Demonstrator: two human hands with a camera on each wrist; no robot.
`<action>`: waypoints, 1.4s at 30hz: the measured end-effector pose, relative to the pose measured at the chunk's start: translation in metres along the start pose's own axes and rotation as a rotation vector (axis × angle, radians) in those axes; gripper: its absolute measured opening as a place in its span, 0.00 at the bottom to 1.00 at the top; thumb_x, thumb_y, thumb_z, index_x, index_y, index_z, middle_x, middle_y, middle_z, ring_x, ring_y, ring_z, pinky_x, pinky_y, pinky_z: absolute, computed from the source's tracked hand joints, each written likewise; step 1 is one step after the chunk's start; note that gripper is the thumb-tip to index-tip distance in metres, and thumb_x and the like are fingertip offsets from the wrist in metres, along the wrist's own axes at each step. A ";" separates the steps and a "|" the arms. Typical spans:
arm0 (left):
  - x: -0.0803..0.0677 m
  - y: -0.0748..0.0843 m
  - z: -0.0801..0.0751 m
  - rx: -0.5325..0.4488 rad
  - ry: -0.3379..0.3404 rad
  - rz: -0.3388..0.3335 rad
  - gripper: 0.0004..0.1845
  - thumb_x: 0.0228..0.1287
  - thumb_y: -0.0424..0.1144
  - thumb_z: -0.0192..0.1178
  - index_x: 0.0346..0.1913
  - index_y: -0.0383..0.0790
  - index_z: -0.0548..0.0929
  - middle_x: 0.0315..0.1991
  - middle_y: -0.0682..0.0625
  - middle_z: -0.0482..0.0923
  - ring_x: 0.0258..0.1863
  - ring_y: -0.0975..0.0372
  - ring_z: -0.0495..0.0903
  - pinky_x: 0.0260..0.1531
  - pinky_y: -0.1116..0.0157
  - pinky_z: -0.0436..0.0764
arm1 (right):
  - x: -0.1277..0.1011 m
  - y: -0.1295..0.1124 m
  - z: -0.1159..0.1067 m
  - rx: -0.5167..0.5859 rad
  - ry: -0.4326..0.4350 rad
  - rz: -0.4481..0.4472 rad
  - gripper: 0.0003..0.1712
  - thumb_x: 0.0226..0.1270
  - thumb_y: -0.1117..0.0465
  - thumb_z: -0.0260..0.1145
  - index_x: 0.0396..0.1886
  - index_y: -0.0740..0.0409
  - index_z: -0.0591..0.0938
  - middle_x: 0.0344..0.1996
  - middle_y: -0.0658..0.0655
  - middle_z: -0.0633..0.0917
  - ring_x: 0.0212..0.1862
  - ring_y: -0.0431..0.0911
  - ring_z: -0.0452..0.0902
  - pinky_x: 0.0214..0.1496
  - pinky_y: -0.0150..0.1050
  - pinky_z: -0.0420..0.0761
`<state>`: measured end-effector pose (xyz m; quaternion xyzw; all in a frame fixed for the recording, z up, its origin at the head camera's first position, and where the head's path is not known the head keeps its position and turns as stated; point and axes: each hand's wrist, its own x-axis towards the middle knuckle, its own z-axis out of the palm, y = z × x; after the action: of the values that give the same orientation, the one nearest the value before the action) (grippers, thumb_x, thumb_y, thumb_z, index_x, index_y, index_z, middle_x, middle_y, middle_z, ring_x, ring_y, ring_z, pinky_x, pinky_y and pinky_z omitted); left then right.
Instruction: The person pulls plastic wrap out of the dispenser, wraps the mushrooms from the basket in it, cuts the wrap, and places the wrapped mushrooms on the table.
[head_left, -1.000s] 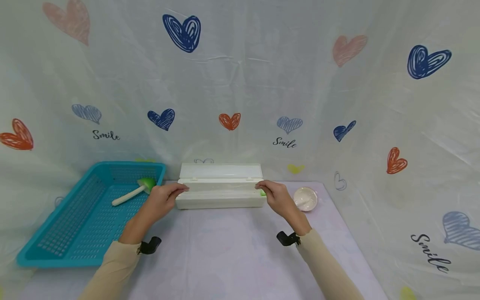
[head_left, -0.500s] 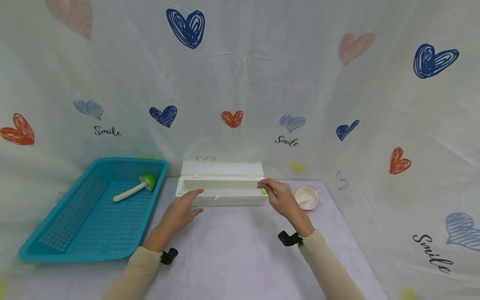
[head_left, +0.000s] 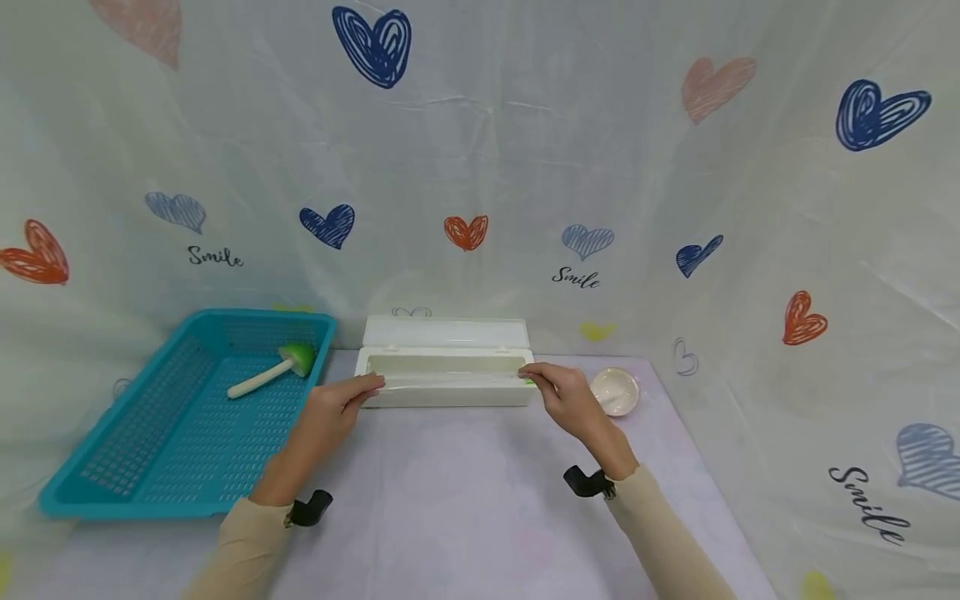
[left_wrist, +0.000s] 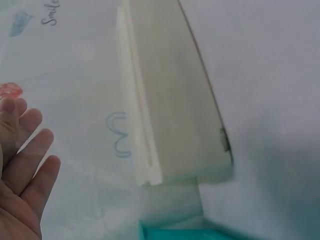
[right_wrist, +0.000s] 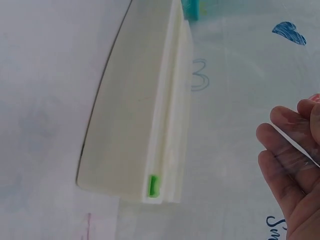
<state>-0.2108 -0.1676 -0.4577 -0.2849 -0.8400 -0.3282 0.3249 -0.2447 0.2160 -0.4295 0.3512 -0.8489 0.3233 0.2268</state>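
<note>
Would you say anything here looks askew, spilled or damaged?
Nothing stands out. The white dispenser box sits square on the table with its lid up, both hands at its ends; the brush lies in the teal basket.

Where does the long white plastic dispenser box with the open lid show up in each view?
Head: long white plastic dispenser box at table centre, between both hands, lid up.
Left wrist: it runs from top centre to lower right.
Right wrist: it runs from top centre to lower left.
Shared landmark: turquoise plastic basket, a corner showing in both wrist views.
</note>
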 end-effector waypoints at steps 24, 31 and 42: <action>-0.004 0.025 -0.040 -0.116 -0.480 -0.160 0.08 0.66 0.25 0.65 0.43 0.37 0.91 0.38 0.51 0.91 0.37 0.63 0.89 0.36 0.67 0.87 | -0.054 -0.013 -0.002 0.112 -0.150 -0.043 0.09 0.69 0.74 0.66 0.43 0.60 0.88 0.38 0.52 0.92 0.41 0.43 0.89 0.44 0.30 0.84; -0.006 0.028 -0.039 -0.097 -0.300 -0.022 0.11 0.57 0.21 0.70 0.41 0.34 0.90 0.36 0.49 0.91 0.35 0.61 0.90 0.35 0.73 0.86 | -0.057 -0.016 -0.002 0.117 -0.066 -0.117 0.13 0.65 0.78 0.67 0.44 0.61 0.88 0.38 0.55 0.92 0.37 0.42 0.87 0.43 0.27 0.83; -0.021 0.040 -0.036 -0.144 -0.370 -0.057 0.11 0.59 0.24 0.70 0.36 0.45 0.90 0.33 0.59 0.88 0.32 0.70 0.84 0.34 0.72 0.85 | -0.075 -0.021 0.006 0.145 -0.103 -0.077 0.11 0.66 0.76 0.66 0.40 0.59 0.87 0.35 0.54 0.91 0.37 0.44 0.88 0.43 0.29 0.84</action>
<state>-0.1573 -0.1746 -0.4378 -0.3392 -0.8674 -0.3385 0.1343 -0.1813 0.2346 -0.4714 0.4152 -0.8197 0.3565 0.1690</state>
